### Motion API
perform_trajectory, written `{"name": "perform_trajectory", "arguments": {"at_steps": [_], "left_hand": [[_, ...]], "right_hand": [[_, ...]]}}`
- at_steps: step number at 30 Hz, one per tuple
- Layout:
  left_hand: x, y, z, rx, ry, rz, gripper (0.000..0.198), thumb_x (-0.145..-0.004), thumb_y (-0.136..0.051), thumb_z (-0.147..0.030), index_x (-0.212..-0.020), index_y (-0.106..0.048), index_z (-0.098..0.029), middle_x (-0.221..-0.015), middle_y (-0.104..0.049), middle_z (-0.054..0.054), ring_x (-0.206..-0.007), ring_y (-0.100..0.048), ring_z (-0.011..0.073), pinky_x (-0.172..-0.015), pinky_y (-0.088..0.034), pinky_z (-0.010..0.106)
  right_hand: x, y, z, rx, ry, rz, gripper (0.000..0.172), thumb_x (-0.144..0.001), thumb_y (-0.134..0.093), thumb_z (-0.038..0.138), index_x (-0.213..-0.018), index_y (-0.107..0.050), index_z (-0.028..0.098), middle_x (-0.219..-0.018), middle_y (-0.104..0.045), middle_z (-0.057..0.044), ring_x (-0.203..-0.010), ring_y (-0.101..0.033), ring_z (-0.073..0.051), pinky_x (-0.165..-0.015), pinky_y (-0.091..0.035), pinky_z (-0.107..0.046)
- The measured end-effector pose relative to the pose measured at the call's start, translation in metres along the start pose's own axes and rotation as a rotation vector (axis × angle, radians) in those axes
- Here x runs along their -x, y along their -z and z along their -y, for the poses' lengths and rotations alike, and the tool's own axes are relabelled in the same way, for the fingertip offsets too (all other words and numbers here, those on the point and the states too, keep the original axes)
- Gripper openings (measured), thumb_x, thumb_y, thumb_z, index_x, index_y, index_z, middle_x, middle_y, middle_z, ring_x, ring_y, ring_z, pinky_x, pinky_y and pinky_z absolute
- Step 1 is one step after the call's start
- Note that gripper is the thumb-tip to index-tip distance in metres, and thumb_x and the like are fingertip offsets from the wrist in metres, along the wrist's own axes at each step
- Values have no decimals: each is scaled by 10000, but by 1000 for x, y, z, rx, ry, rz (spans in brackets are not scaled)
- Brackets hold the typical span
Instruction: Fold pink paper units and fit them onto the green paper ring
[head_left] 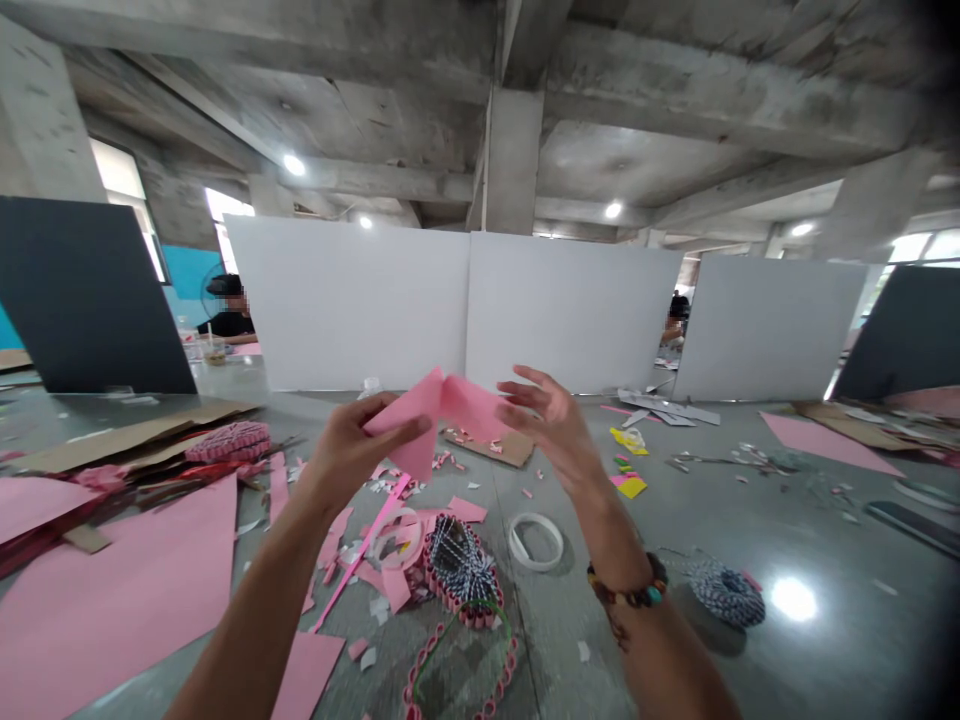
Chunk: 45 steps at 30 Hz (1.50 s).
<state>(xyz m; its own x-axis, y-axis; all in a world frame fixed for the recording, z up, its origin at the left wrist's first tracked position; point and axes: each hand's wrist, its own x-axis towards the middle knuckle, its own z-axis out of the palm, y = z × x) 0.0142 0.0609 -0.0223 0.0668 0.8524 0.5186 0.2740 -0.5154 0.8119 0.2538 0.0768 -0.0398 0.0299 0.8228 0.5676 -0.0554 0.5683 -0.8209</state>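
Note:
My left hand [360, 440] pinches a piece of pink paper [409, 410] between thumb and fingers, held up above the table. A crease at the top splits the sheet into two slanting flaps. At the right flap's edge, my right hand [551, 420] grips the paper with thumb and a finger, its other fingers spread; the exact contact is partly hidden. Below the hands lies an oval piece [461, 570] of pink paper coils wound with dark-and-white cord. A chain of pink coils [514, 655] with a green strand lies in front of it.
Rolls of white tape [536, 542] and pink scraps [394, 585] lie around the middle. Large pink sheets [135, 600] cover the left side. A ball of cord [726, 593], scissors [720, 462] and a phone [911, 525] are at right. White partitions [360, 310] stand behind; people sit beyond.

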Motion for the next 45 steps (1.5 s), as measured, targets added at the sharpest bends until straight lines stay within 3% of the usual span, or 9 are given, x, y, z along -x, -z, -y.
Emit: {"name": "perform_trajectory", "arguments": {"at_steps": [5, 11, 15, 19, 24, 27, 34, 40, 45], "left_hand": [[2, -7, -2, 186, -47, -201, 453, -687, -827, -355, -1084, -667, -208, -800, -675, 26, -697, -616, 155, -561, -479, 211], [-1, -23, 7, 285, -84, -178, 340, -770, -752, -395, -979, -695, -132, -907, -709, 86, -832, -644, 184, -719, -522, 256], [-1, -25, 9, 383, -132, -190, 271, -816, -708, -404, -966, -683, -179, -973, -701, 62, -872, -631, 164, -745, -513, 231], [0, -12, 3, 450, -18, -124, 293, -795, -716, -451, -915, -704, -183, -847, -689, 51, -689, -594, 137, -579, -483, 203], [0, -3, -3, 7, -89, -349, 286, -840, -646, -459, -855, -702, -179, -604, -515, -19, -526, -431, 95, -449, -314, 186], [0, -2, -3, -247, -149, -337, 296, -865, -589, -445, -802, -700, -178, -523, -416, -39, -473, -331, 95, -424, -232, 209], [-1, -3, 4, -438, -137, -396, 365, -876, -542, -480, -890, -717, -160, -577, -547, -17, -546, -458, 131, -500, -319, 212], [-4, -4, 10, -449, -104, -440, 381, -865, -532, -479, -766, -688, -145, -556, -525, -12, -539, -457, 131, -495, -317, 217], [-9, 20, 14, -450, -74, -558, 382, -853, -546, -499, -755, -657, -147, -574, -520, -2, -563, -449, 145, -474, -297, 226]], "right_hand": [[0, -9, -10, 236, 144, -59, 313, -891, -557, 459, -815, -613, 161, -742, -611, -26, -705, -584, -153, -611, -453, -249], [9, -21, 0, 255, 300, -378, 277, -844, -649, 451, -925, -585, 194, -813, -616, -44, -718, -577, -164, -622, -480, -261], [6, -23, -6, 215, 141, -174, 376, -737, -749, 426, -1003, -642, 182, -940, -680, -91, -804, -635, -230, -656, -530, -318], [0, -16, -13, 170, 88, -103, 304, -834, -647, 456, -858, -680, 154, -818, -687, -80, -754, -631, -224, -630, -508, -310], [4, -4, 1, 310, 160, -116, 422, -879, -577, 515, -643, -582, 164, -592, -548, -13, -547, -477, -139, -487, -372, -248], [8, -3, 7, 432, 145, -23, 409, -838, -632, 514, -645, -566, 159, -585, -493, 7, -540, -430, -120, -483, -329, -234], [2, -10, -6, 458, 148, -180, 528, -914, -474, 544, -547, -317, 199, -522, -262, 45, -490, -282, -90, -463, -223, -236], [-1, -6, -11, 437, 138, -220, 530, -900, -476, 565, -543, -333, 201, -506, -287, 46, -468, -307, -89, -438, -245, -219], [-10, 25, -16, 557, 66, -275, 507, -898, -435, 580, -591, -465, 177, -502, -383, 23, -490, -383, -114, -449, -290, -226]]}}
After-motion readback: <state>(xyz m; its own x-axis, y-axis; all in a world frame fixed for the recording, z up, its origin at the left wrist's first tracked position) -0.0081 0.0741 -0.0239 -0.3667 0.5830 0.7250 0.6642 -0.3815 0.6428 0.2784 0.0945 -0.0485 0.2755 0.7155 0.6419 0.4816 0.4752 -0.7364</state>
